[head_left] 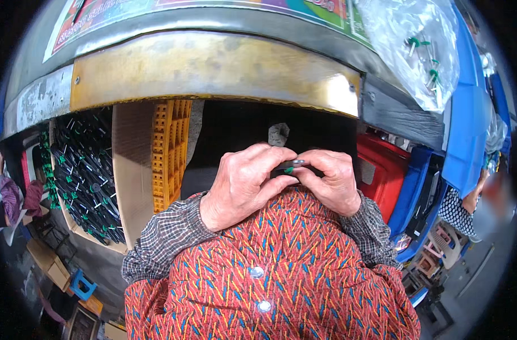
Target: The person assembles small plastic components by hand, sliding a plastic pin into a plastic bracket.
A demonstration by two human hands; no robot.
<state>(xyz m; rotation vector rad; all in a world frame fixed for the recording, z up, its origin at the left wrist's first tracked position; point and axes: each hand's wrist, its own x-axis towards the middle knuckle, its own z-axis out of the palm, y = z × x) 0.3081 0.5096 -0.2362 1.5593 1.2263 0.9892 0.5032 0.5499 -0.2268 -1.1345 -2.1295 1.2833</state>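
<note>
My left hand (246, 180) and my right hand (331, 180) meet in front of my patterned apron, both closed in a pinch. Between the fingertips is a small black piece (292, 164) with a bit of green at its lower side. Most of it is covered by my fingers, so its kind does not show. Just beyond my hands, a small crumpled greyish lump (279, 134) rests on a dark surface. To the left, a cardboard box (132, 175) holds a pile of black parts (85, 175) with green bits and thin metal rods.
The metal-edged table (213, 72) crosses ahead of my hands. On its right lies a clear plastic bag (414, 51) with green-headed metal pieces. A yellow plastic crate (170, 153) stands left, red (383, 170) and blue (412, 198) bins right. Another person's arm (475, 195) shows far right.
</note>
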